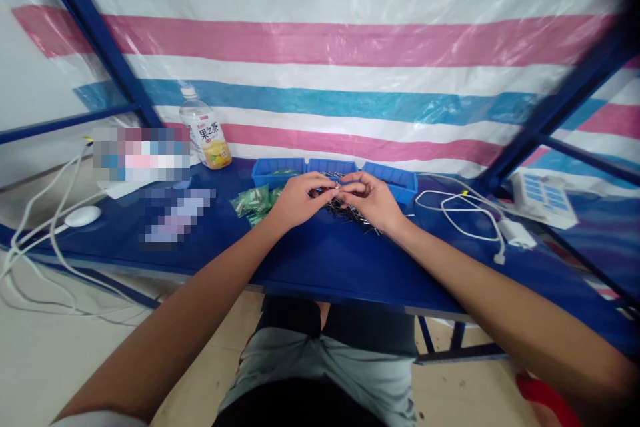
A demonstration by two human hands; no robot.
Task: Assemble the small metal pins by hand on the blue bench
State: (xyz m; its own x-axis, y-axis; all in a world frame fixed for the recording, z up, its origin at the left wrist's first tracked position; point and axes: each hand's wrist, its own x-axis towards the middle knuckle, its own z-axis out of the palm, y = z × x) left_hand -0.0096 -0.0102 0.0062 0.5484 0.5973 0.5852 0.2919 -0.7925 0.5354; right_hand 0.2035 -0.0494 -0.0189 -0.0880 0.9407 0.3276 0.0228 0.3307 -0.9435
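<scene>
My left hand (304,201) and my right hand (374,200) meet above the blue table, fingertips pinched together. A tiny shiny piece shows between them, too small to make out. Below and behind the fingers lies a loose pile of thin dark pieces (356,215), some with silvery ends, partly hidden by my hands. Several small green plastic packets (251,201) with pale pieces inside rest to the left of my left hand. Just beyond the hands stand three blue bins in a row: the left bin (265,178), the middle bin (333,165) and the right bin (406,181).
At the back left a drink bottle (207,130) leans slightly. A white mouse (83,216) and pale cables (53,240) lie left. On the right are a white cable (445,203), a white adapter (518,233) and a power strip (544,200). Blue frame bars flank the table.
</scene>
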